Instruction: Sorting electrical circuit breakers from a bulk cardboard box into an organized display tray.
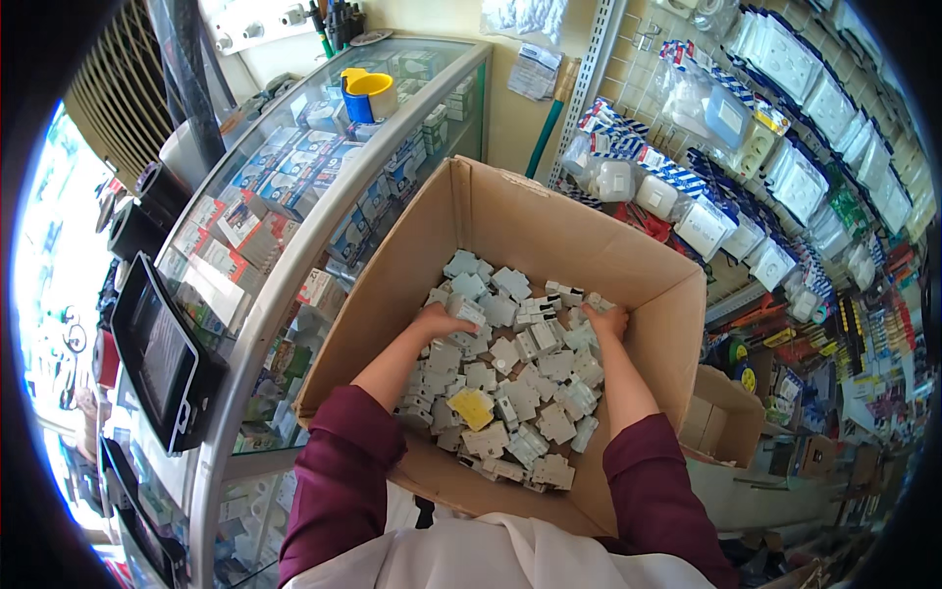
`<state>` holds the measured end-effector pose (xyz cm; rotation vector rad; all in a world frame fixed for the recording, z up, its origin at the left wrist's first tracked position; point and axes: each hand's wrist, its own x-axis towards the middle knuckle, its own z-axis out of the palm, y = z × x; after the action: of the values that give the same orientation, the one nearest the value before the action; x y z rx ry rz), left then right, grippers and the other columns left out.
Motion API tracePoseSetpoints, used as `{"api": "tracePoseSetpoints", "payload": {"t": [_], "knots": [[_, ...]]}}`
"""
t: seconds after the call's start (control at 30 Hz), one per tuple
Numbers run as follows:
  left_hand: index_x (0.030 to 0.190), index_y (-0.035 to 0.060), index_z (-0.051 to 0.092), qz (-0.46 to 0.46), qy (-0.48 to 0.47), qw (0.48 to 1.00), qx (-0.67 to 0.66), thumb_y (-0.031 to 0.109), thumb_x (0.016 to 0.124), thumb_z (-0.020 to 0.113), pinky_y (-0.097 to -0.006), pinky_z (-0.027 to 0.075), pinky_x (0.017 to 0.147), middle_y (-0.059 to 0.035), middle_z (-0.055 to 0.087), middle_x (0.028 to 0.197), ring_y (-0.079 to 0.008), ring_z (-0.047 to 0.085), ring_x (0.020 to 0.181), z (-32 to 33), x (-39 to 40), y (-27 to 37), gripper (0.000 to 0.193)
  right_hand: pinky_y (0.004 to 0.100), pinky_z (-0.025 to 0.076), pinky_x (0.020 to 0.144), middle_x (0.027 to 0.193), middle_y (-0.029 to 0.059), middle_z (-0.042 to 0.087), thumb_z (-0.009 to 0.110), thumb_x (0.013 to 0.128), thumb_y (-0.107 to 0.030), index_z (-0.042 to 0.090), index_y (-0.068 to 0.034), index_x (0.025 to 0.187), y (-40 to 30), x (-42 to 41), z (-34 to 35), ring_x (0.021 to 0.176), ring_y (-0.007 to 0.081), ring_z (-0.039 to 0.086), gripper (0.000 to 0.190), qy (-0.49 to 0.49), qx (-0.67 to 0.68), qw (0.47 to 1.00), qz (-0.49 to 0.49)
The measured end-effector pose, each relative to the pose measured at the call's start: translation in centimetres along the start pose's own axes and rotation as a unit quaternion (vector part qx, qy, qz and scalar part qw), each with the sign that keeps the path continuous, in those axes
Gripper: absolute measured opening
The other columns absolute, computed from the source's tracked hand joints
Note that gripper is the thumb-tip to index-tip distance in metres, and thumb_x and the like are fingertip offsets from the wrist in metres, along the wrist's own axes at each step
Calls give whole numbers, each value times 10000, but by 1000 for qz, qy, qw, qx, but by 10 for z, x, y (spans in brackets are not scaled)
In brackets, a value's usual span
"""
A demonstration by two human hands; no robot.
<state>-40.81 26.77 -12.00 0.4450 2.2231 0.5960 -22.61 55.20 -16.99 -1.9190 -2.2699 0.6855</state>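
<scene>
A large open cardboard box [567,213] stands before me, its bottom covered with a loose heap of white and grey miniature circuit breakers [519,397]. Inside it on the left, my left hand [440,322] grips a pale circuit breaker [466,309], thumb laid over it and fingers mostly hidden. Near the right wall, my right hand [609,322] reaches down with its thumb against a small breaker [600,300]; whether it grips that piece is unclear. One yellow block [471,408] lies among the pale ones, towards the near left.
Along the left runs a glass display counter [316,221] of boxed bulbs, with a yellow-and-blue tape ring [368,92] and a black-framed floodlight [165,353] on it. Packaged switches and sockets [706,213] hang at right. A smaller cardboard box [721,416] sits beyond the large one.
</scene>
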Motion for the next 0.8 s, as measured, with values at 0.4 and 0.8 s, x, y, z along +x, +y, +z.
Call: {"api": "tracePoseSetpoints", "payload": {"t": [0.4,0.8], "knots": [[1125,-44,531,29,-73,974,-211,474,576,742,-376,427,843,-161,554,1126,-267,541,1025,-16,-30,28,784,397,427,845,1047,192,540,748,598,-332,494,15,1071,28,0,0,976,312,531,639,69,241,964,-94],[1162,31,520,129,-99,929,-333,494,765,586,-345,380,896,-98,551,1130,-186,505,1050,-72,-158,61,614,408,439,779,1093,140,550,439,740,-609,541,-143,1113,-60,-87,-82,936,306,539,605,-506,645,573,-15]]}}
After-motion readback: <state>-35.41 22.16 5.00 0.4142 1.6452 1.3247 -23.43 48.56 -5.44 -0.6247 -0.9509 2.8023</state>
